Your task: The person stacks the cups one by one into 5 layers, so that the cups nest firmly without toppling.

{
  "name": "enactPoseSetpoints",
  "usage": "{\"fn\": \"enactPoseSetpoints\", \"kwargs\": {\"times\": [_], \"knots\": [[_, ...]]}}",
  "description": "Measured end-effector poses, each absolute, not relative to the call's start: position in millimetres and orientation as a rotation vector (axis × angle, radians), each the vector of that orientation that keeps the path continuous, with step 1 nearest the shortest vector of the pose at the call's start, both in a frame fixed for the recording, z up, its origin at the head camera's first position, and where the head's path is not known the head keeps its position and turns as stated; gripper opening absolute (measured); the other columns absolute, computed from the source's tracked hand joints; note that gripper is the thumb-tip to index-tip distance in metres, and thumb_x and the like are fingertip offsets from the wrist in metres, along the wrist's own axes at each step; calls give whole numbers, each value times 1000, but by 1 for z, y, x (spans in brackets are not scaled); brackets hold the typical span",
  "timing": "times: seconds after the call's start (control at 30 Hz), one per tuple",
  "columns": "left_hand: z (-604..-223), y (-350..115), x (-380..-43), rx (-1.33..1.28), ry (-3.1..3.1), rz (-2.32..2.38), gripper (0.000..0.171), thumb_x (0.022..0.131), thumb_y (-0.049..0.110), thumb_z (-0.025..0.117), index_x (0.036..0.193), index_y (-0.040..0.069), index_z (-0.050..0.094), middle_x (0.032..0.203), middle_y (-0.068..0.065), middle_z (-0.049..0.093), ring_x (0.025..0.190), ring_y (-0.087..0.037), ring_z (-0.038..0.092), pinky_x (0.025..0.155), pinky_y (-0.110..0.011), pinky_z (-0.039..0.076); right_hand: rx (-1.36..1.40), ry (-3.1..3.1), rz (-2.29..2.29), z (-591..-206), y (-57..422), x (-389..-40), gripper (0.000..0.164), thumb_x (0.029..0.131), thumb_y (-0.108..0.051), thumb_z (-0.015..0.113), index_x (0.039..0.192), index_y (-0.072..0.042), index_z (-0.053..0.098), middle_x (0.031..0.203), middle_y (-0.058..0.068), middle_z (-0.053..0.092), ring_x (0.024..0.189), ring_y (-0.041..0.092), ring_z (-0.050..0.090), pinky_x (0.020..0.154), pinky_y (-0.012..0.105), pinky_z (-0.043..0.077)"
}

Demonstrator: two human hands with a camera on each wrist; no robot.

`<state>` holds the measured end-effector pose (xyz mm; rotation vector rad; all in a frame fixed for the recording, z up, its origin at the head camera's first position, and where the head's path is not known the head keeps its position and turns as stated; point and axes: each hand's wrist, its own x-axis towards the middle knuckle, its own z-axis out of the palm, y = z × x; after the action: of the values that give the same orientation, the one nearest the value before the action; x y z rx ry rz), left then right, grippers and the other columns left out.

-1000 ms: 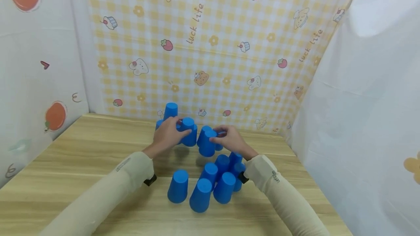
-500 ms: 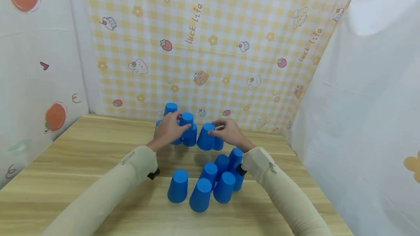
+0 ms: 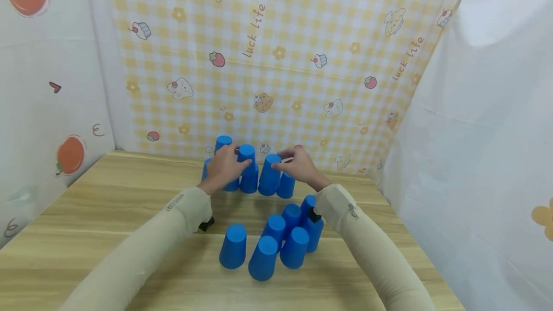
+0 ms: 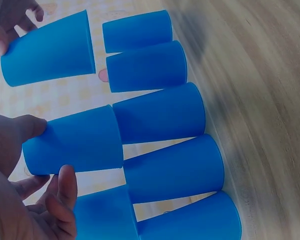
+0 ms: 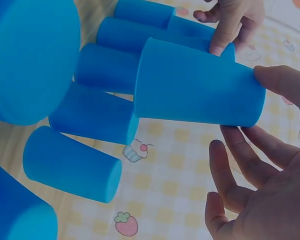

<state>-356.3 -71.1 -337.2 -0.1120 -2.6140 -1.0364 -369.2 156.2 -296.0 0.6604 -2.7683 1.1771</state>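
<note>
On the wooden bench (image 3: 86,205), the left hand (image 3: 225,166) has its grip pinching the left-hand cup (image 4: 75,140), thumb on one side and fingertips on the other near the narrow end. That cup is upside down on the second tier, its rim against the tops of two neighbours in the back row (image 4: 160,112), which counts five cups, mouths down. Beside it, the upper cup (image 3: 223,142) stands on the same tier at the person's left. The right hand (image 3: 298,164) pinches the right-hand cup (image 5: 190,85) in a similar grip, inverted above the right part of the row; its rim appears just clear of the tops below. Nearer the person stands the front cluster (image 3: 262,258) of inverted blue cups, seemingly seven, though the right sleeve (image 3: 367,234) partly covers the farthest. A checked cloth (image 3: 276,80) hangs behind.
</note>
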Motion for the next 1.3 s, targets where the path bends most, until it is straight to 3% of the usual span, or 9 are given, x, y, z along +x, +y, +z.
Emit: {"fn": "enactPoseSetpoints", "kwargs": {"times": [0.53,0.9,1.3], "knots": [[-337,-67,-366,-76,-2612,-993,58,94,38,68,139,5,52,128,-17,60,107,-36,63,78,-51,56,502,-2796,1149,-292,135,-387,47,90,-31,75,125,-2,64,122,13,66,110,28,64,90,42,55],[-336,-62,-373,-70,-2635,-971,58,95,37,65,140,3,49,128,-19,59,109,-38,62,83,-55,54,452,-2787,1039,-300,129,-404,46,90,-35,73,123,-3,65,119,11,67,114,28,59,100,47,47],[-337,-59,-375,-46,-2640,-933,61,97,36,63,144,3,45,132,-20,57,114,-41,60,89,-59,51,448,-2777,1045,-303,130,-413,45,92,-33,72,123,-2,65,120,12,67,114,28,60,99,47,48]]}}
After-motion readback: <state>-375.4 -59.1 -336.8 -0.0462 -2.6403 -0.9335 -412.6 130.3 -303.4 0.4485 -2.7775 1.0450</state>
